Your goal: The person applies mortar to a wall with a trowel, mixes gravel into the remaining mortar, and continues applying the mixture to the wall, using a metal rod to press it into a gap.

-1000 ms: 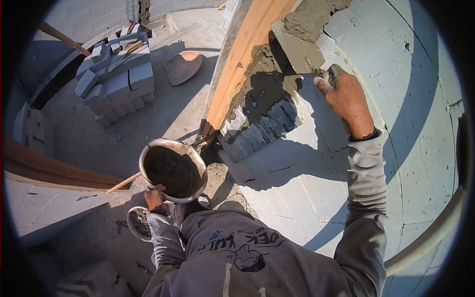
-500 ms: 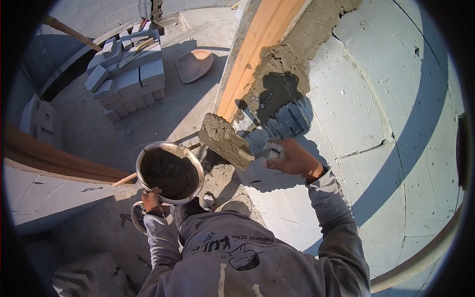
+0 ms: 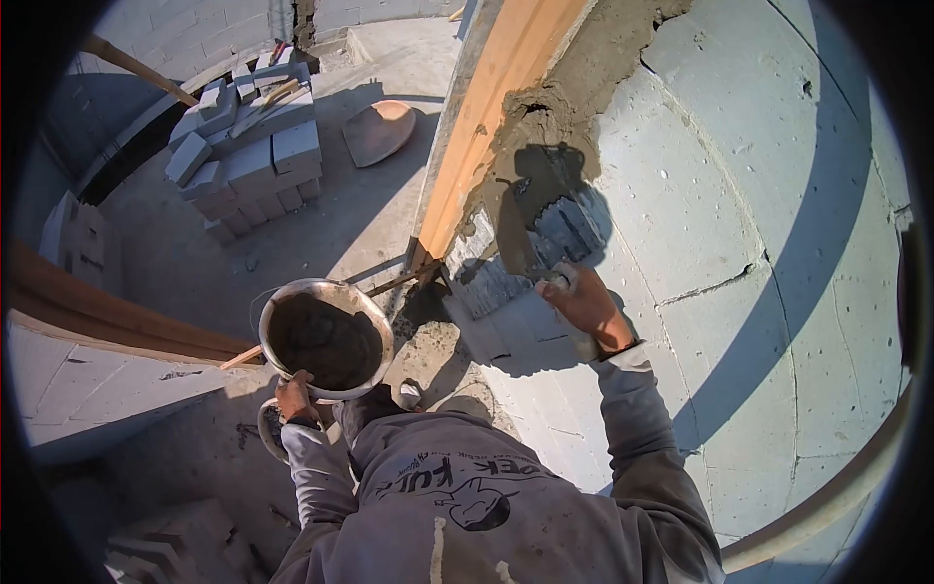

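Note:
My left hand [image 3: 296,396] is closed on the rim of a bucket [image 3: 383,366], at the lower left. Grey wet mortar [image 3: 326,341] partly fills the bucket. My right hand [image 3: 589,307] is wrapped round the handle of a trowel. The trowel blade [image 3: 515,232] is turned nearly edge-on and lies close against the block wall [image 3: 720,214]; whether it touches cannot be made out. Fresh mortar [image 3: 555,127] covers the strip of wall beside the wooden frame [image 3: 486,107]. Below it, a scraped, thinly smeared patch [image 3: 491,287] sits in shadow.
A stack of light blocks [image 3: 258,165] with wooden pieces on top stands at the upper left. Near it a shallow reddish pan [image 3: 379,131] lies on the floor. Another timber frame [image 3: 126,316] crosses the left side. A second container [image 3: 270,428] sits below the bucket.
The trowel, earlier heaped with mortar and out from the wall, has swung up and right against the wall, its blade now edge-on. My left hand and the bucket have barely moved.

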Demonstrator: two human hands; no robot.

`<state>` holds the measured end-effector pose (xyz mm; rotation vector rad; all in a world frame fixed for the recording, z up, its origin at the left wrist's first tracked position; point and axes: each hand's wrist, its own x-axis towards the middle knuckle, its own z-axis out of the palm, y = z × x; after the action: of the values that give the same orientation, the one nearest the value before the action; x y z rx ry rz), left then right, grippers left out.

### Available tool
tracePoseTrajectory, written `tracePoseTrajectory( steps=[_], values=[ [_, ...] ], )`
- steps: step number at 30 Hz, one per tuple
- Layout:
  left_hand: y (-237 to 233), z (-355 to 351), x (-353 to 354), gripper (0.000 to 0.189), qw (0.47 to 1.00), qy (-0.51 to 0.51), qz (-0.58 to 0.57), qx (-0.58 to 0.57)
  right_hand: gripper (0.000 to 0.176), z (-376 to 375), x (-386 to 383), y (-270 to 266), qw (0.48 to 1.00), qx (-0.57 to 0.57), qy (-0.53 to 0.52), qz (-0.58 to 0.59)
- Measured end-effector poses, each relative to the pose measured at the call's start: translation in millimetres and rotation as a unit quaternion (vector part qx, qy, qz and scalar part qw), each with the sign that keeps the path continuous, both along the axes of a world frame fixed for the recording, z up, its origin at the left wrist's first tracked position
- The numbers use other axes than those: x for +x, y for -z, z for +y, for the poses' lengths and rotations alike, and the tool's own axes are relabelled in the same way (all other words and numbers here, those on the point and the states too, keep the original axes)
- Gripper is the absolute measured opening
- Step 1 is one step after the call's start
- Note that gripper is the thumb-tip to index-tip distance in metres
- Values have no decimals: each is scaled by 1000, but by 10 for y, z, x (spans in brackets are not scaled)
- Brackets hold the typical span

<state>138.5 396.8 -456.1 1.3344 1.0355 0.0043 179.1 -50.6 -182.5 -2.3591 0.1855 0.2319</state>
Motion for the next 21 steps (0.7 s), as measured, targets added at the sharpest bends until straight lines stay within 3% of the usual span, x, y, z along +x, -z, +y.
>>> tracePoseTrajectory(
  steps=[5,7,11,13,14,15,16,19,21],
  values=[
    [-335,-212,77,20,999,32,-20,37,29,-104,90,107,994,72,-18,-81],
    [-321,-232,91,20,999,34,-14,34,25,88,141,-29,943,327,59,-20],
    [-378,-215,40,23,998,52,-1,30,20,76,465,46,904,420,78,-12],
    [-262,-163,-10,23,997,55,7,49,28,-4,622,-58,952,296,71,31],
    [-182,-152,1,23,996,59,13,65,28,-39,723,-105,952,297,70,30],
    [-125,-127,2,23,995,63,13,70,34,-75,804,-147,998,54,2,-32],
    [-57,-92,-6,23,995,64,13,69,40,-107,876,-198,974,-195,-66,-92],
    [-46,-104,18,22,985,119,-42,118,47,-170,1065,-481,954,-282,-88,-49],
    [-336,-190,15,23,998,48,-13,50,46,-133,1085,-758,951,-295,-81,-55]
  ],
)
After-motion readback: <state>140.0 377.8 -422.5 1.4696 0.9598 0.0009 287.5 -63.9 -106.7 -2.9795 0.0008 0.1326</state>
